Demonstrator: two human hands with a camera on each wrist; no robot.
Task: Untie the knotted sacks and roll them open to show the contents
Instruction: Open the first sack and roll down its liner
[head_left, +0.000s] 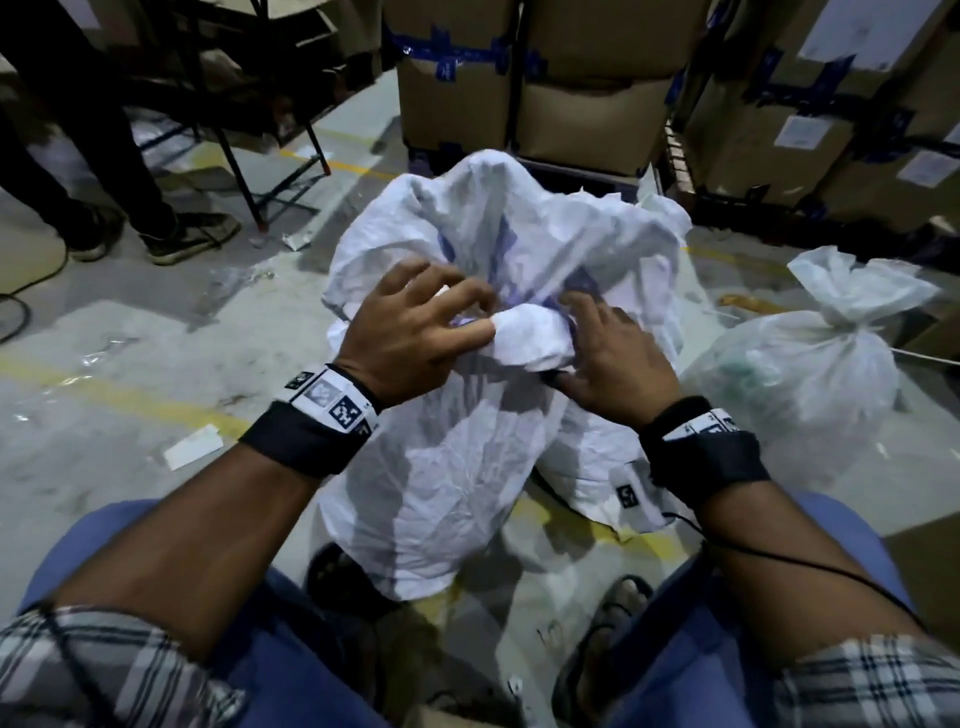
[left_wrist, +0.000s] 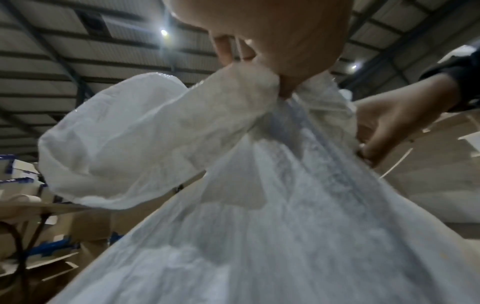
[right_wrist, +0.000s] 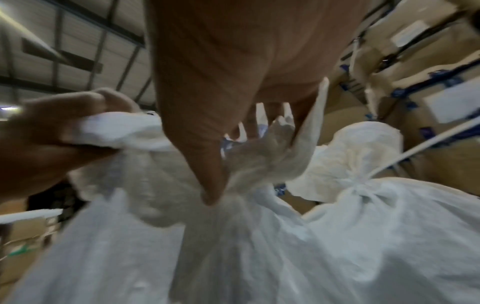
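A large white woven sack (head_left: 457, 467) stands on the floor between my knees, its top bunched into a knot (head_left: 530, 340) with blue print showing in the folds. My left hand (head_left: 467, 306) grips the left side of the knot, with a rolled lump of fabric (left_wrist: 145, 139) under the thumb. My right hand (head_left: 587, 332) holds the knot's right side, its fingers dug into the folds and its thumb (right_wrist: 207, 164) pressed on the neck. A second white sack (head_left: 810, 379), tied with white string, sits on the floor to the right.
Stacked cardboard boxes (head_left: 597, 104) with blue tape stand behind the sacks. Another person's legs and shoes (head_left: 192, 239) are at the far left, beside a dark folding frame (head_left: 244, 171). Paper scraps (head_left: 195, 447) lie on the concrete floor. My sandalled foot (head_left: 613, 613) is beside the sack's base.
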